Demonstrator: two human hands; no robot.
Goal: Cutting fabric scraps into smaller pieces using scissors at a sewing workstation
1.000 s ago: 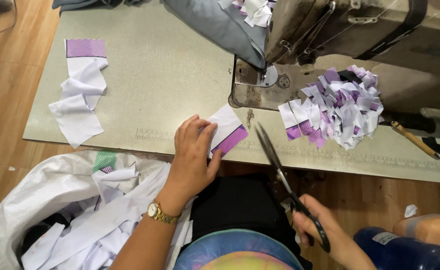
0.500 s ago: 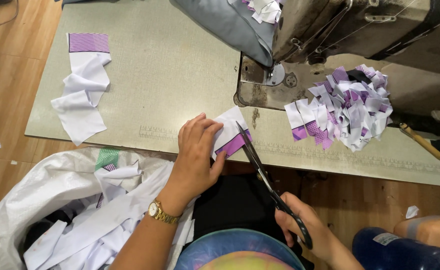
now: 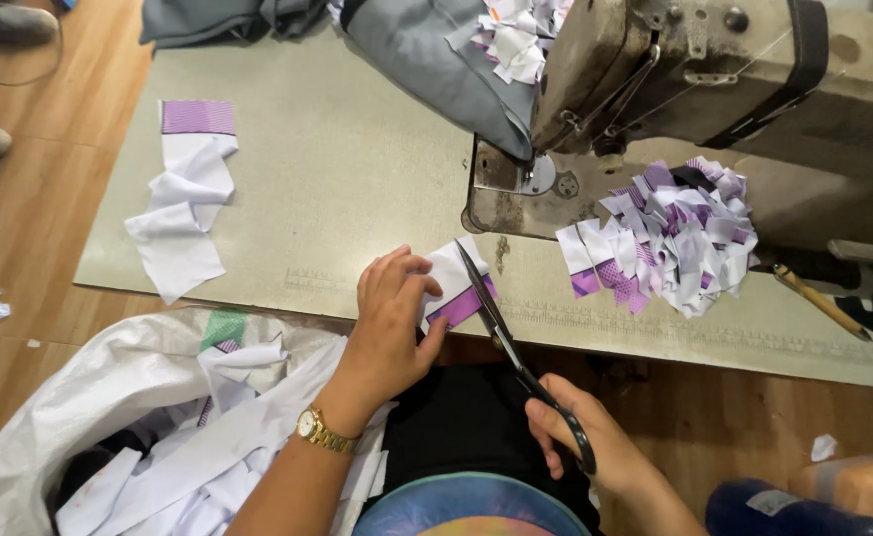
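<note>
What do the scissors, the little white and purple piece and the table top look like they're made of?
Scissors: dark metal blades with black loops, matte rather than shiny. White and purple piece under the left hand: thin woven cloth, judging by its soft folds. Table top: smooth pale green sheet, probably laminate over board; scuffed and dull.

The right hand (image 3: 587, 437) has swung the long black-handled steel scissors (image 3: 516, 355) from beside the small white-and-purple fabric piece (image 3: 456, 291) onto it, blades now laid across its edge under the left hand (image 3: 392, 323).
</note>
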